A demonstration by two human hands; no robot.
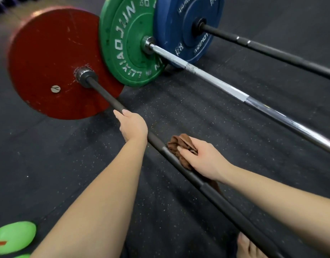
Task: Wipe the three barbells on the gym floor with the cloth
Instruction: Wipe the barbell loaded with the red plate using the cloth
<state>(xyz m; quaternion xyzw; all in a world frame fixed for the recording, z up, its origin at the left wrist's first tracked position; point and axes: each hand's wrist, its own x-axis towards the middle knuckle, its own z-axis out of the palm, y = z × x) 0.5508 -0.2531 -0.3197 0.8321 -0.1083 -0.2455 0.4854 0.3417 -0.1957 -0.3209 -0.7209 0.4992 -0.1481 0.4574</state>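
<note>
Head view, looking down at three barbells lying side by side on a dark speckled floor (179, 112). From my remote seat I see both bare forearms reaching forward to the near bar (102, 95), a black one that carries a red plate (49, 58).

The left hand (133, 125) is clenched round this bar a little way out from the plate, thumb and fingers wrapped over it. The right hand (203, 159) is just behind it along the bar. It grasps a bunched brown cloth (181, 144) and holds it against the bar's far side, thumb on top. The fingers underneath are hidden, so I take it they curl round the cloth and perhaps the bar too.

Beyond lies the silver bar (225, 88) with a green plate (123, 43), and past that the far bar (272, 51), black, with a blue plate (179, 25). Neither is touched by a hand.

My reading of progress: the wipe is on the near bar, with the cloth partway along it. The silver bar shows pale chalky patches (which suggests it has not been wiped), and I cannot judge the far bar. So I would put the task at an early stage, with most of it left.
</note>
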